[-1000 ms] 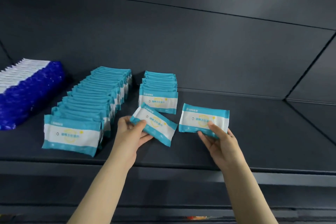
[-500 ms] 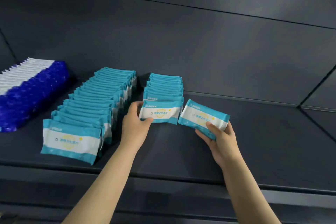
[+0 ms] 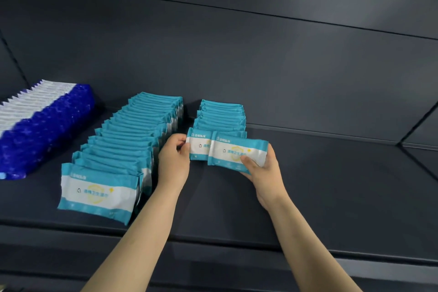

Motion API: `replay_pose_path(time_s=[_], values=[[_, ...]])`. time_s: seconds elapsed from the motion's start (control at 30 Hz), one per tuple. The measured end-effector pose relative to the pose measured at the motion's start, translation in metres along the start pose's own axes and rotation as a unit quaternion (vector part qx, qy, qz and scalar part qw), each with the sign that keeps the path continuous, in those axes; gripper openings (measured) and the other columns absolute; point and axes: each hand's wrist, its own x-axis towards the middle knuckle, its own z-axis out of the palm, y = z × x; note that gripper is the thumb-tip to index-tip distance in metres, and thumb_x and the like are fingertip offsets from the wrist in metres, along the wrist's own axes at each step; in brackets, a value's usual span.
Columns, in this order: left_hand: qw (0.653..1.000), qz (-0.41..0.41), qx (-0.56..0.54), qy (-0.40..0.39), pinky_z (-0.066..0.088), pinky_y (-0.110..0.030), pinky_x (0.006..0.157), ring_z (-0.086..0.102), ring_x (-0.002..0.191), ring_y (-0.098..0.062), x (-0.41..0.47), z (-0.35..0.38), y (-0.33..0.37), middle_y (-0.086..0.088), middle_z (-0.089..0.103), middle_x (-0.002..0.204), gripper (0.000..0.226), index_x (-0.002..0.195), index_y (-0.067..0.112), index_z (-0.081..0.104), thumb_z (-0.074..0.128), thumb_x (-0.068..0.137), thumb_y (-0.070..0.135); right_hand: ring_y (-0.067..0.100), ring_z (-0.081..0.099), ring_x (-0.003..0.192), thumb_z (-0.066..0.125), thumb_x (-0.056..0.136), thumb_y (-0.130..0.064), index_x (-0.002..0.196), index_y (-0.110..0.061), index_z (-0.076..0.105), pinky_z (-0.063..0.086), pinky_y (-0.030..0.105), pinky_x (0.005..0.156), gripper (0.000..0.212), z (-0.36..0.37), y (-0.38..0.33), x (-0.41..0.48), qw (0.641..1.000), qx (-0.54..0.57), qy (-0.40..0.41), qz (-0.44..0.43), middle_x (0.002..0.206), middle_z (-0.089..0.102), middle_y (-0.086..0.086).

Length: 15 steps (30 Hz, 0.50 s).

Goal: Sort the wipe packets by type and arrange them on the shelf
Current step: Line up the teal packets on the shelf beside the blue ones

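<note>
My left hand (image 3: 174, 161) has just stood its teal wipe packet (image 3: 198, 147) before the short row (image 3: 222, 114), fingers pinching its edge, while my right hand (image 3: 263, 170), clamped on the next packet (image 3: 237, 149), brings it close to the left fingers.

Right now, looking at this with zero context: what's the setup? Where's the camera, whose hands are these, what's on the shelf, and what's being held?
There is no machine here. A person is working with bare hands, and the single picture comes from a camera worn on their head, looking down at a dark shelf. Three rows of wipe packets stand on it: blue-and-white packets at far left, a long teal row, and a short teal row beside it. The left hand pinches the left edge of the short row's front packet. The right hand holds a loose teal packet that overlaps the front packet, probably about to join the row.
</note>
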Motion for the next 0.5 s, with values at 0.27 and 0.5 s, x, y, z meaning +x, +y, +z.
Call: replay_pose_path(time_s=[0.27, 0.5], values=[[0.997, -0.017, -0.025, -0.076, 0.044, -0.018, 0.081, 0.056, 0.103, -0.003, -0.012, -0.010, 0.004, 0.020, 0.059, 0.108, 0.022, 0.117, 0.028, 0.058, 0.061, 0.095, 0.035, 0.016, 0.051, 0.109, 0.077, 0.084, -0.030, 0.113, -0.020, 0.055, 0.048, 0.036, 0.093, 0.038, 0.023, 0.018, 0.019, 0.930, -0.347, 0.087, -0.083, 0.112, 0.055, -0.005], [0.995, 0.028, 0.069, -0.074, 0.040, -0.014, 0.072, 0.054, 0.093, -0.004, -0.008, -0.006, -0.007, 0.011, 0.056, 0.119, 0.048, 0.121, 0.025, 0.052, 0.063, 0.085, -0.005, 0.011, 0.047, 0.117, 0.077, 0.086, -0.026, 0.134, -0.017, 0.046, 0.047, 0.026, 0.092, 0.058, 0.029, 0.021, 0.015, 0.927, -0.353, 0.074, -0.103, 0.127, 0.046, -0.004]])
